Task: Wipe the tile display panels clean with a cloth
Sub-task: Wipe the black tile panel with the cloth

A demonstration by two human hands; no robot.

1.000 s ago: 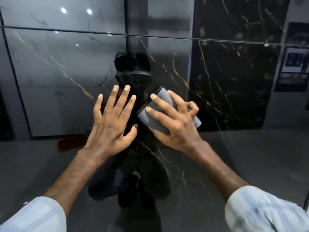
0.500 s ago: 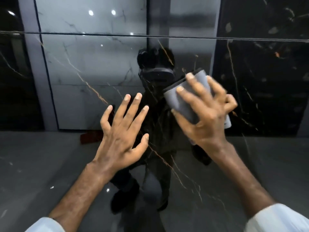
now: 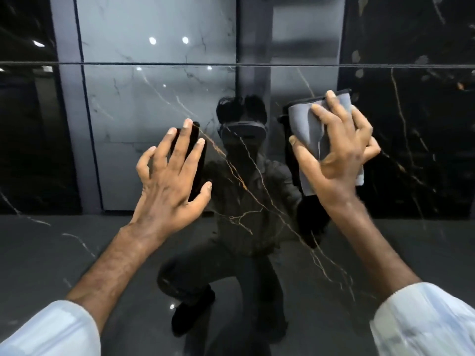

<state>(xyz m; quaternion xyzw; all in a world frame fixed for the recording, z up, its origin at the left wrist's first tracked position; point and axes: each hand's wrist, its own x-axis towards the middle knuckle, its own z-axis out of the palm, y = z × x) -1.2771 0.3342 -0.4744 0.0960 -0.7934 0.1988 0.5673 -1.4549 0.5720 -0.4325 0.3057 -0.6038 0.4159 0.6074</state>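
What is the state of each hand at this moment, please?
Left hand: open, fingers spread on the dark tile panel, holding nothing.
Right hand: fingers press the grey cloth against the panel.

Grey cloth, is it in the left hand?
No, the right hand presses the folded grey cloth against the glossy black tile panel.

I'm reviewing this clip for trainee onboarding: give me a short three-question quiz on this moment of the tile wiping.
1. True or false: the left hand holds the grey cloth.
2. The right hand presses the cloth against: A) a white wall, B) the glossy dark tile panel, C) a wooden door.
3. Fill in: the left hand's fingers are ____ (spread or fisted).

Key: 1 false; 2 B; 3 spread.
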